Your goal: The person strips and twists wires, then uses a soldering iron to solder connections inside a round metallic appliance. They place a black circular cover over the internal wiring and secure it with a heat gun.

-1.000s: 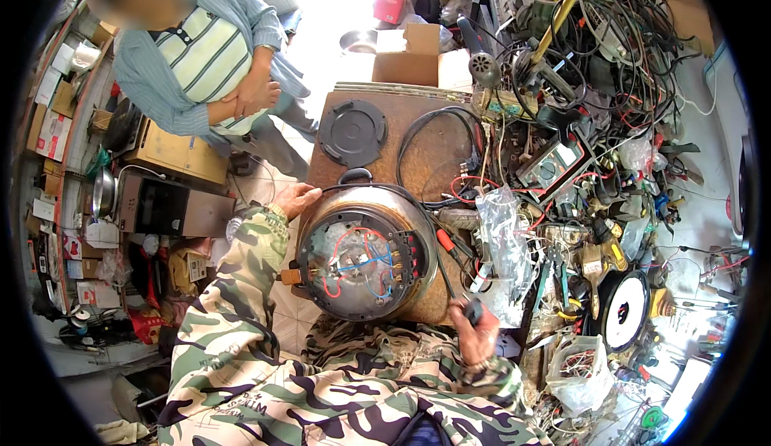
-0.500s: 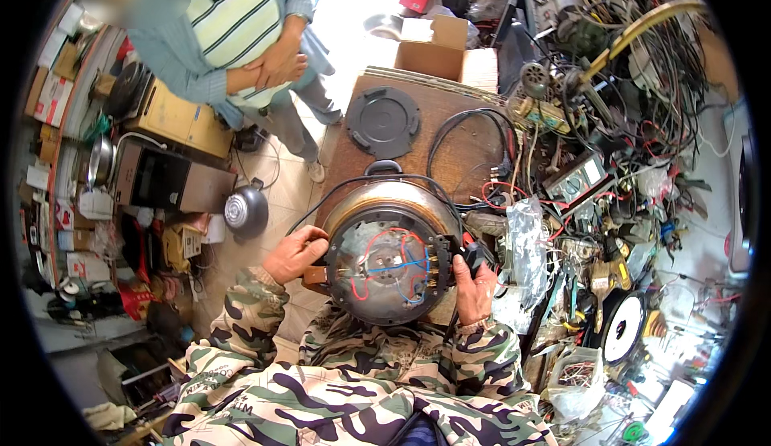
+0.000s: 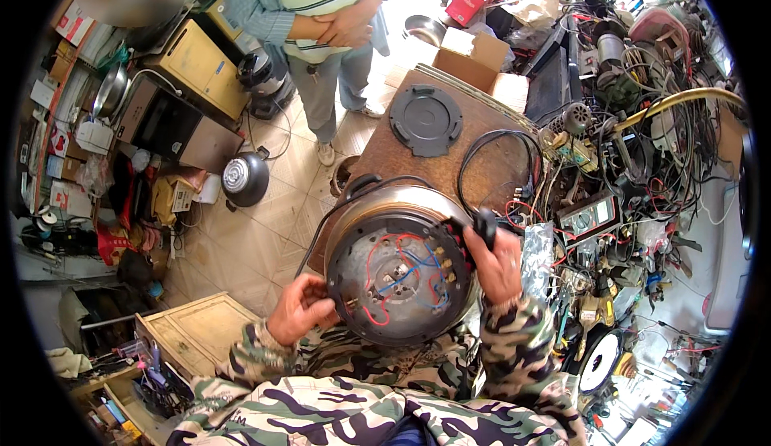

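Note:
A round metal cooker (image 3: 399,265) lies tipped toward me, its open underside showing red and blue wires. My left hand (image 3: 303,308) grips its lower left rim. My right hand (image 3: 499,263) is on the right rim and holds a black tool handle (image 3: 484,224) against it. Both sleeves are camouflage. The cooker rests at the near edge of a brown wooden table (image 3: 450,157), where a dark round base plate (image 3: 426,119) and a looped black cable (image 3: 494,165) lie.
A person in a striped shirt (image 3: 325,4) stands beyond the table with hands clasped. Tangled wires, meters and parts (image 3: 634,165) crowd the right side. A round black pot (image 3: 245,178) sits on the tiled floor; boxes and shelves fill the left.
My left hand slid from the cooker's top left to its lower left rim. My right hand came up from my lap to the right rim. The view tilted down and closer.

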A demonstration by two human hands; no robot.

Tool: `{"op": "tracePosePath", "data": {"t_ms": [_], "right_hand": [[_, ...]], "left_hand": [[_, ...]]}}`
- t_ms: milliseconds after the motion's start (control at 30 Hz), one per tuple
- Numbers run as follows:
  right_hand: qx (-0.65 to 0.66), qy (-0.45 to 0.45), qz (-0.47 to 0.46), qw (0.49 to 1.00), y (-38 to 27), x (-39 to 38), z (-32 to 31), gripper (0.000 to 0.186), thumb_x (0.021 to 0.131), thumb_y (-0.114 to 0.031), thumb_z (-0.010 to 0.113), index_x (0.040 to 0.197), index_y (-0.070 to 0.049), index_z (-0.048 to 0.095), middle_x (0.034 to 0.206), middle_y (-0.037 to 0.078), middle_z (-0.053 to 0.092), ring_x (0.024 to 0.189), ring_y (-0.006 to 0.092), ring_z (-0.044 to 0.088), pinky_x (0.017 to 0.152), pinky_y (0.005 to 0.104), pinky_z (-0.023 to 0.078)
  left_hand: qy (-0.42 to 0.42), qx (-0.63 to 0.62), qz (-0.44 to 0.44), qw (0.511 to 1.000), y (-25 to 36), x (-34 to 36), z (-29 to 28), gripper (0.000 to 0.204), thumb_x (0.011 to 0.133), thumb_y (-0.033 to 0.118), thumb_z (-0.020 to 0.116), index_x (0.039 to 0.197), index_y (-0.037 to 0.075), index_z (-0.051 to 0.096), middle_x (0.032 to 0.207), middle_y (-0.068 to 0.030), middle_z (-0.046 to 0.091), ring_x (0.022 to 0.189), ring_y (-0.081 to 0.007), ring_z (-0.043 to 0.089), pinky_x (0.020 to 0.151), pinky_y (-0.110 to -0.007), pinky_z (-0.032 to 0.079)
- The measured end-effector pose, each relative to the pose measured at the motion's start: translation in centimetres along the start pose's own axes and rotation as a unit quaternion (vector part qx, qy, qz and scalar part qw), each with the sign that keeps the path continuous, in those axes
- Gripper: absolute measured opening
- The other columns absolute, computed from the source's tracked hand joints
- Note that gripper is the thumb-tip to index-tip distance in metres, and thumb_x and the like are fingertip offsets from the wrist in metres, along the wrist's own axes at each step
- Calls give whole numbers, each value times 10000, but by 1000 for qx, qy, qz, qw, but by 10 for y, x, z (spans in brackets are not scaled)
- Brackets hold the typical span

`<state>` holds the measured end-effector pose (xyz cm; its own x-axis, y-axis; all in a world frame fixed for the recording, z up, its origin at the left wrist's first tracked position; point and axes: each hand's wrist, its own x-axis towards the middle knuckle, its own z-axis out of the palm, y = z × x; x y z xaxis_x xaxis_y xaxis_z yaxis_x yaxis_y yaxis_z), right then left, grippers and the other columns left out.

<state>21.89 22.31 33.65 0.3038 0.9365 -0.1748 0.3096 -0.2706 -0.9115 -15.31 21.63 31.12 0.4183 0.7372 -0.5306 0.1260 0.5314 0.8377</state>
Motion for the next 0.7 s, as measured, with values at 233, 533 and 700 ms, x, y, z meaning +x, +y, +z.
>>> {"op": "tracePosePath", "data": {"t_ms": [233, 533, 700], "right_hand": [[-169, -254, -137, 942, -47, 126, 77, 464, 887, -421, 738, 854, 41, 724, 781, 276, 682, 739, 398, 710, 707, 478, 536], [-247, -325, -223, 885, -57, 172, 148, 541, 891, -481, 762, 899, 59, 727, 758, 248, 673, 770, 387, 702, 733, 458, 549], [-226, -281, -221, 906, -70, 166, 120, 442, 910, -412, 757, 998, 22, 741, 793, 273, 681, 815, 421, 712, 767, 486, 559]], "left_hand": [[4, -218, 13, 976, -68, -63, 73, 550, 974, 242, 740, 1357, -17, 443, 1261, -144, 598, 1223, -233, 613, 1074, -387, 478], [-73, -274, 15, 959, -82, -1, 144, 408, 1041, 192, 623, 1344, -42, 483, 1420, -214, 572, 1357, -273, 564, 1162, -404, 428], [-93, -286, -1, 954, -95, 10, 145, 493, 1042, 222, 634, 1422, -54, 484, 1417, -164, 591, 1352, -221, 554, 1079, -354, 450]]}}
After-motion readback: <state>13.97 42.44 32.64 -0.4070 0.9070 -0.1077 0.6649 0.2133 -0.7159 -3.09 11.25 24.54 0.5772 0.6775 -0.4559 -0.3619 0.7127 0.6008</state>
